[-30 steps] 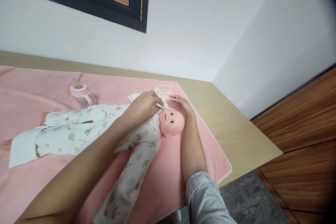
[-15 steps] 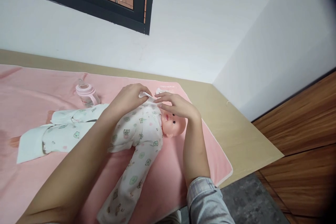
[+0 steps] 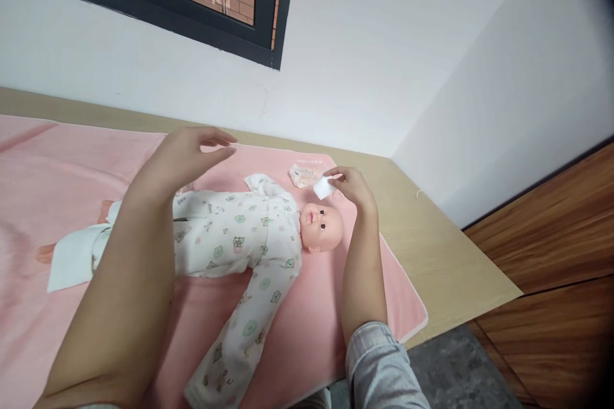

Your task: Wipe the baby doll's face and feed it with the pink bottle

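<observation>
A baby doll [image 3: 321,227] in a white printed romper [image 3: 235,236] lies on its back on a pink towel [image 3: 307,326], head to the right. My right hand [image 3: 352,186] is just above the doll's head, pinching a small white folded wipe [image 3: 323,188]. My left hand [image 3: 192,150] hovers above the doll's legs with fingers stretched out, holding nothing. My left arm hides the pink bottle seen before.
A small crumpled packet [image 3: 301,174] lies on the towel beyond the doll's head. The tan tabletop [image 3: 446,249] ends at the right near a white wall corner; a wooden floor lies below. A dark window frame [image 3: 268,13] is on the wall.
My left hand has let go near the doll's collar and lifted up and left, now open. My right hand has moved right, away from the doll's neck, with the white wipe in its fingers.
</observation>
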### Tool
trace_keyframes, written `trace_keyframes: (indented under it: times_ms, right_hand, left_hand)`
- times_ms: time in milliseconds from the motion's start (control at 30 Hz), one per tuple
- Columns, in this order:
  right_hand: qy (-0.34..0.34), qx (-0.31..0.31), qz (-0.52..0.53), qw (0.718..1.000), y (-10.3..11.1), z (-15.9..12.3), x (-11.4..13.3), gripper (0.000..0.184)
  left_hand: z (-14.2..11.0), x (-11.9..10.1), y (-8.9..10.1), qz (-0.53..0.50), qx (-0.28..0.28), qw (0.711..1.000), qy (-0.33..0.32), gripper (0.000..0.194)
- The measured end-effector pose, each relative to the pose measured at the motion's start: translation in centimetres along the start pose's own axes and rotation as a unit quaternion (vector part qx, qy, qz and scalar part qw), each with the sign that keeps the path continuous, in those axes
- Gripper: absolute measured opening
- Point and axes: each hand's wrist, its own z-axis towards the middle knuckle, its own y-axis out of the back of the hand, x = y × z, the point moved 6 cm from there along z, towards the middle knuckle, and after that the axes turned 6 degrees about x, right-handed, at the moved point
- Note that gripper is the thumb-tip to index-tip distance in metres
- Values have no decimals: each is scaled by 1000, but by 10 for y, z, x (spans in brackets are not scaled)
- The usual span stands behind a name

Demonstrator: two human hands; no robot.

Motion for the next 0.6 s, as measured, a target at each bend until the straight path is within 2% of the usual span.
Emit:
trace_keyframes:
  times_ms: [100,233,367,500,600]
  right_hand:
    - [-47,-7,-10,999,8,4,-27,31]
    - [-89,-17,0,996,9,11,-52,36]
    - [-75,11,23,997,-6,29,-58,45]
    - [-41,63,133,988,-27,52,-53,58]
    - [-85,96,220,967,-40,61,-59,70]
  left_hand:
    - [-4,15,19,-26,-41,998,30,33]
    - [-9,38,33,-43,-57,993,93,36]
    - [-13,53,45,-69,-95,985,122,35]
    - [-18,68,54,-59,-106,981,150,36]
    - [-21,84,60,-21,-101,978,184,35]
